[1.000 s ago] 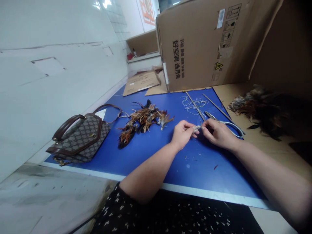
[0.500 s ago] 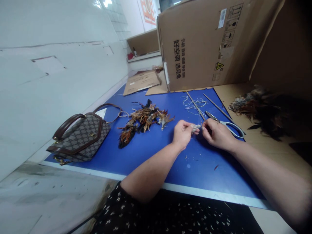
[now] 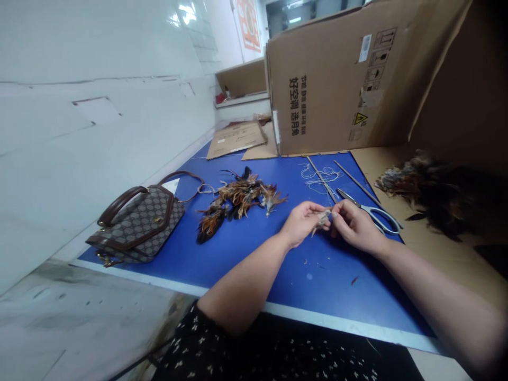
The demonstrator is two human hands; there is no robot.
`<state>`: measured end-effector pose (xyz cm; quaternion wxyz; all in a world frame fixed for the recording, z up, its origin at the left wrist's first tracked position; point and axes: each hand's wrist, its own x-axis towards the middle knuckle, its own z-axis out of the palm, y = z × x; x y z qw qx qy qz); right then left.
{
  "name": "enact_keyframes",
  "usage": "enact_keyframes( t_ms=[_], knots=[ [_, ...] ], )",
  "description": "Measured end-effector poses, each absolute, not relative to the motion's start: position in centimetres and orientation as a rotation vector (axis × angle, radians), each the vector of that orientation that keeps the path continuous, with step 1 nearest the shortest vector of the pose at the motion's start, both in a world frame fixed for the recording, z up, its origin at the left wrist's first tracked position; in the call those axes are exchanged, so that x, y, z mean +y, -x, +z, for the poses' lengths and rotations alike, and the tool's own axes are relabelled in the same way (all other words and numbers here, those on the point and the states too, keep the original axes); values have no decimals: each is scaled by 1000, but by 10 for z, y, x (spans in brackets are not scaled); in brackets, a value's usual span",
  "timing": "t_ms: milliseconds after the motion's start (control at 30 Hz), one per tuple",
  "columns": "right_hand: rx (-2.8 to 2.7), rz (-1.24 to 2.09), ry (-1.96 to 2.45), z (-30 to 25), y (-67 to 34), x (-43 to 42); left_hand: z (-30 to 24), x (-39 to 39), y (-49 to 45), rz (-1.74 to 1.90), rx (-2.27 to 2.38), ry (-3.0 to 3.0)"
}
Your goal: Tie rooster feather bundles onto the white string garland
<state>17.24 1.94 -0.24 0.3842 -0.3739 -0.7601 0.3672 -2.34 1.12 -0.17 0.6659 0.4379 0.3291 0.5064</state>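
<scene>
Over the blue table top (image 3: 254, 248) my left hand (image 3: 300, 223) pinches a small bundle of pale feathers (image 3: 322, 218) by its end. My right hand (image 3: 355, 225) meets it from the right, fingers pinched on the same bundle and on a thin thread. A pile of brown and orange feathers (image 3: 238, 200) lies to the left of my hands. Loose white thread (image 3: 317, 175) and thin sticks (image 3: 322, 180) lie just beyond my hands. Scissors (image 3: 371, 212) rest beside my right hand.
A patterned brown handbag (image 3: 138, 225) sits at the table's left edge. A large cardboard box (image 3: 337, 79) stands at the back. A heap of dark feathers (image 3: 436, 193) lies on cardboard at the right. Flat cardboard pieces (image 3: 236, 138) lie at the back left.
Both hands stay pinched together on the feather bundle, turning it slightly. The view has shifted down and a little right; nothing else moved.
</scene>
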Motion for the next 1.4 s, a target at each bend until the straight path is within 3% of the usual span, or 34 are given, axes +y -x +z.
enact_keyframes(
  t_ms=[233, 533, 600, 733, 833, 1067, 1400],
  knots=[
    [-2039, 963, 945, -9, -176, 23, -2, 11, 26, 975, 794, -981],
    [-1971, 1121, 978, 2, -171, 17, -1, 15, 29, 1177, 905, -1013],
    [-2066, 874, 1048, 6, -175, 19, -1, 19, 31, 1247, 959, -1011],
    [-2223, 59, 1483, 20, -191, 29, -3, 27, 37, 1363, 1113, -1038],
    [-2324, -220, 1916, 32, -207, 34, -4, 34, 44, 1447, 1227, -1044],
    [-2527, 21, 2218, 45, -225, 40, -7, 49, 60, 1543, 1263, -1008],
    [-2493, 151, 2140, 35, -231, 53, -9, 47, 57, 1544, 1029, -890]
  ],
)
